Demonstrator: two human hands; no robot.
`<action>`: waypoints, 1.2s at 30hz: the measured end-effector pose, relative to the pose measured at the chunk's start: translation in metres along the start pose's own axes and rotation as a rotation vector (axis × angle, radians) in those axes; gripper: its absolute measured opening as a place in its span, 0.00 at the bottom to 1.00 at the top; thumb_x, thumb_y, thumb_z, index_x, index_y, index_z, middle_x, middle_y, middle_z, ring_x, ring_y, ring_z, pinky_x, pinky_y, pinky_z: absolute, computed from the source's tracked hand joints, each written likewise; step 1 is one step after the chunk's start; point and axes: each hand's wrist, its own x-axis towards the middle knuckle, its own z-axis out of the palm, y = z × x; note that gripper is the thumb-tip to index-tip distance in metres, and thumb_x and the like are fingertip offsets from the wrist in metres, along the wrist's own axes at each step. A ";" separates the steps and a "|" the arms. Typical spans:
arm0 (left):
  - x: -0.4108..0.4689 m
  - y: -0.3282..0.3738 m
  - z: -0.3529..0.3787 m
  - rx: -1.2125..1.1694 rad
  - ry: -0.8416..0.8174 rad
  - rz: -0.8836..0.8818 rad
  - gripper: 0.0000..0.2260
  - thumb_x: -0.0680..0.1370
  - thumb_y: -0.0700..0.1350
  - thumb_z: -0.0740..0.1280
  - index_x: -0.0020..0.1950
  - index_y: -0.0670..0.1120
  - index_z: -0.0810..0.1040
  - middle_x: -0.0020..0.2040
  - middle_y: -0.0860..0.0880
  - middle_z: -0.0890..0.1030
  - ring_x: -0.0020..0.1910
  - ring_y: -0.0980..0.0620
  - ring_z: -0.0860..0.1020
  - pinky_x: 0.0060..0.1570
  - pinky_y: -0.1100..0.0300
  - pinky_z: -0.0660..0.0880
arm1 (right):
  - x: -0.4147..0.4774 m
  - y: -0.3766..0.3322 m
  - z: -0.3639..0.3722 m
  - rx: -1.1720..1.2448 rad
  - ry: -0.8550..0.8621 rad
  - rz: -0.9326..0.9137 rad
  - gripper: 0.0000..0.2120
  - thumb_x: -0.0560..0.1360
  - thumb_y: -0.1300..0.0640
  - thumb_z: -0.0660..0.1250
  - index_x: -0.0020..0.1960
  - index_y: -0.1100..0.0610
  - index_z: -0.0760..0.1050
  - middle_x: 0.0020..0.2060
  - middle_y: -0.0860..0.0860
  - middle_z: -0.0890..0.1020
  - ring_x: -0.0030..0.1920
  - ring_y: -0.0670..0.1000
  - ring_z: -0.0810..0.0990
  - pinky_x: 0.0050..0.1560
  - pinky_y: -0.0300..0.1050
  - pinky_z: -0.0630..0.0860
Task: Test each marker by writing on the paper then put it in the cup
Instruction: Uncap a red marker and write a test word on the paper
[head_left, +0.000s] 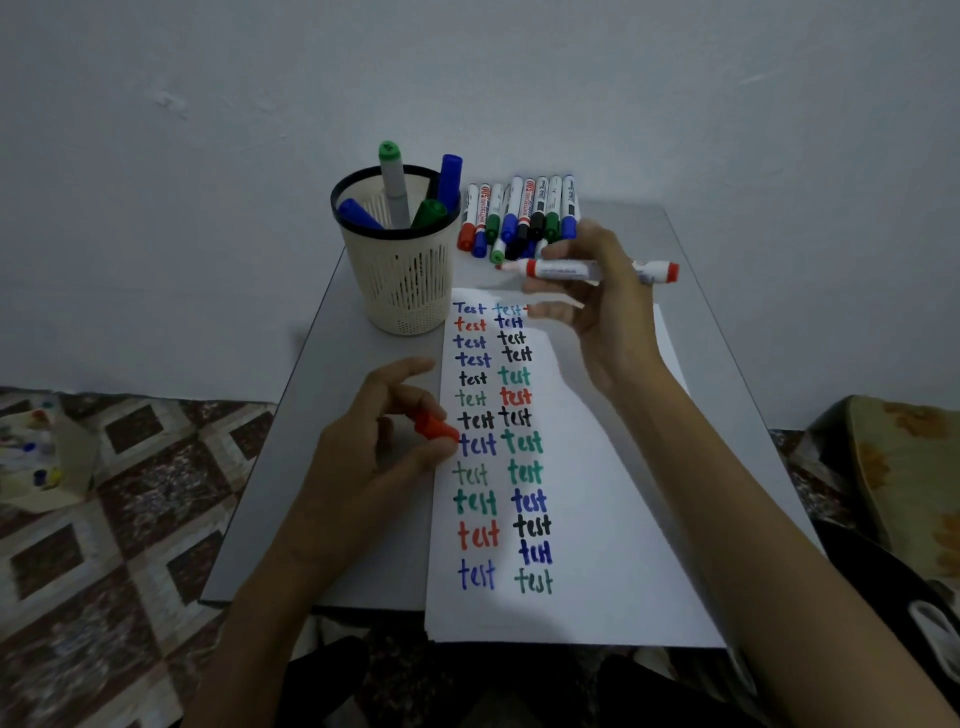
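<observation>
Lap (467, 691) in dark cloth sits at the bottom edge, nearest the cam, w/ both bare forearms reaching fwd over it. Far L is a patterned floor (114, 545), brown & cream diamonds, and a pale box (47, 467) w/ coloured blobs on it, too blurry to say what.

Grey table (322, 374) is in the centre, against a plain wall (208, 104). Left hand (379, 441) is low over the table just L of the paper. Its fingers are curled, pinching a red cap (435, 428) betw thumb & fingertips, and the cap sits right at the paper's L edge.

Behind the hand a cream slotted cup (400, 280) w/ black rim stands upright on the table by the paper's top-L corner. Touching or not, can't tell. Markers in the cup (395, 197): 2 blue caps, 1 green cap, and 1 grey barrel w/ green end standing tallest.

White paper (623, 493) runs from the table's near edge up the middle. It has 2 columns of "test" down its L half in blue, red, black & green. Beyond its top end a row of loose markers (519, 218) lies side by side on the table, R of the cup, caps toward the person.

Right hand (608, 317) is raised over the paper's top end, fingers wrapped round a red marker (566, 270). The marker is level, uncapped tip pointing L, red tail end sticking out R of the hand. It's well outside the cup. Tip on paper or not, can't tell, as the hand is blurred.

Far R is a cushion (904, 467) w/ orange flower print.
</observation>
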 end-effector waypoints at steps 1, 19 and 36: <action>0.000 0.001 0.000 -0.044 0.003 -0.016 0.23 0.72 0.43 0.72 0.62 0.56 0.69 0.49 0.57 0.79 0.48 0.57 0.79 0.47 0.69 0.75 | -0.010 -0.005 0.005 -0.028 -0.022 -0.007 0.10 0.78 0.58 0.63 0.41 0.62 0.76 0.32 0.56 0.81 0.31 0.53 0.80 0.27 0.41 0.77; -0.002 0.001 -0.002 -0.019 0.031 0.010 0.17 0.67 0.56 0.71 0.49 0.47 0.81 0.46 0.56 0.83 0.48 0.57 0.81 0.46 0.65 0.78 | -0.082 -0.007 0.020 -0.255 -0.168 -0.142 0.13 0.70 0.62 0.67 0.32 0.63 0.66 0.23 0.51 0.75 0.21 0.46 0.74 0.21 0.36 0.68; -0.005 0.006 -0.008 0.067 0.006 0.242 0.11 0.70 0.49 0.71 0.46 0.43 0.81 0.41 0.51 0.79 0.41 0.55 0.80 0.40 0.65 0.77 | -0.102 0.015 0.036 -0.221 -0.154 -0.168 0.14 0.70 0.68 0.65 0.31 0.62 0.63 0.26 0.63 0.67 0.24 0.52 0.71 0.22 0.37 0.69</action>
